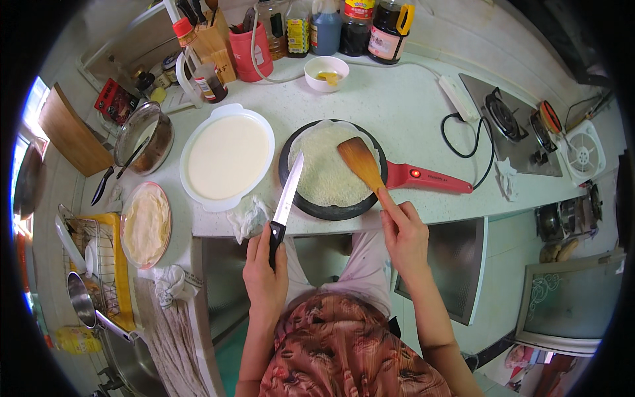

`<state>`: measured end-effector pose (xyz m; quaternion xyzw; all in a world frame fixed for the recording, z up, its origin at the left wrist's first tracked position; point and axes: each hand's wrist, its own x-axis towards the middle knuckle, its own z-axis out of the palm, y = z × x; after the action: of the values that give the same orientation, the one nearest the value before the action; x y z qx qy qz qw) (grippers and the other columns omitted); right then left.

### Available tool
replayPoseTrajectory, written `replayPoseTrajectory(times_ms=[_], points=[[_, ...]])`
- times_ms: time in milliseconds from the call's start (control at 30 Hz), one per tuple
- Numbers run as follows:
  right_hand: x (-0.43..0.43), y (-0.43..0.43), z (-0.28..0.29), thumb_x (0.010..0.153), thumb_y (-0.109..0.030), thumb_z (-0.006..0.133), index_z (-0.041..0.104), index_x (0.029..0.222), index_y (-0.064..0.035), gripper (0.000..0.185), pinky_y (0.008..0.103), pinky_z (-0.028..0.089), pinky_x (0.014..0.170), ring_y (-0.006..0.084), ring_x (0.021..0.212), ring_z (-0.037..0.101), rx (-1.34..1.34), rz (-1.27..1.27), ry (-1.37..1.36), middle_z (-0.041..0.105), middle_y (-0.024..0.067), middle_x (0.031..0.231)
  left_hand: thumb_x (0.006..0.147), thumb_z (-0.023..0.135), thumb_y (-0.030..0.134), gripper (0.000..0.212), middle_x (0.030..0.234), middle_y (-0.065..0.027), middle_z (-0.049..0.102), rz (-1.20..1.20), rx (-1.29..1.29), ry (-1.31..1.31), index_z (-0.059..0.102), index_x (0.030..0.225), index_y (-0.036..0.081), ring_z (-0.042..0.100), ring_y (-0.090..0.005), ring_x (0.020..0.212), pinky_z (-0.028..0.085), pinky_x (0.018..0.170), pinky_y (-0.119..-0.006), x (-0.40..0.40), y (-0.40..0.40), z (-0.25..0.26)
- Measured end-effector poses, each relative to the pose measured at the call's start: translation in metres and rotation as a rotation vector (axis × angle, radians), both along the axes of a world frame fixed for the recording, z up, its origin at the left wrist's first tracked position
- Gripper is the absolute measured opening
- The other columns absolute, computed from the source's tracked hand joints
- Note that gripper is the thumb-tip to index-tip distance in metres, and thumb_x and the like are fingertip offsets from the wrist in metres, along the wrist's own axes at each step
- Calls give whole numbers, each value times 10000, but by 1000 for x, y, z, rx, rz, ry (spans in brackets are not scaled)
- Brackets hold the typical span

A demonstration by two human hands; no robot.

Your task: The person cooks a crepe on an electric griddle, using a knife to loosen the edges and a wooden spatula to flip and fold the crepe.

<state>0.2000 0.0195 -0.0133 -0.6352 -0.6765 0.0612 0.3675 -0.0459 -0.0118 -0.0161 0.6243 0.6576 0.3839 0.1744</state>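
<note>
A thin, pale crepe (320, 173) covers most of the round black plate of an electric crepe maker (342, 212), whose red handle (446, 182) shows a lit red light. My left hand (265, 270) grips the black handle of a kitchen knife (288, 191); its blade points away from me over the plate's left edge. In my right hand (406, 240) is a wooden spatula (359, 158), its darkened flat end over the right part of the crepe. Whether either tool touches the crepe I cannot tell. Left of the plate stands a white tray of pale batter (186, 181).
A plate of stacked crepes (146, 226) sits at the left, below a glass pot (161, 151). A crumpled white cloth (249, 218) lies at the counter's front edge. Behind are a white bowl (326, 84) and several sauce bottles (325, 27). A power strip (457, 99) and gas stove (511, 124) are right.
</note>
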Motion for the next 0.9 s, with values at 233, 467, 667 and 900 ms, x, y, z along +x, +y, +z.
replayPoseTrajectory(times_ms=[233, 467, 667, 900], points=[[-4, -19, -9, 884, -75, 683, 631, 1340, -246, 490, 343, 463, 511, 203, 537, 523, 30, 22, 6, 509, 45, 763, 907, 634, 31, 462, 1061, -173, 595, -8, 18, -35, 543, 1360, 5, 625, -331, 904, 510, 794, -367, 0, -4, -4], [-4, -14, -13, 871, -46, 685, 631, 1339, -213, 500, 341, 469, 522, 201, 561, 549, 46, 31, -11, 522, 54, 758, 904, 640, 35, 465, 1084, -170, 590, -5, 25, -44, 543, 1358, 4, 622, -324, 921, 508, 804, -364, 1, -4, -6], [-8, -18, -3, 873, -24, 671, 603, 1363, -182, 519, 322, 493, 552, 199, 611, 609, 45, -7, 170, 616, 74, 837, 873, 655, -5, 439, 1007, -138, 593, 17, 48, -59, 579, 1305, -20, 602, -250, 871, 492, 791, -324, 5, -9, -4], [-11, -17, -15, 847, 0, 687, 609, 1362, -177, 551, 328, 523, 568, 224, 649, 646, 167, -1, -101, 663, 51, 917, 872, 654, -6, 445, 1021, -143, 599, 4, 49, -79, 583, 1311, -6, 611, -260, 881, 493, 802, -327, 6, -8, -6]])
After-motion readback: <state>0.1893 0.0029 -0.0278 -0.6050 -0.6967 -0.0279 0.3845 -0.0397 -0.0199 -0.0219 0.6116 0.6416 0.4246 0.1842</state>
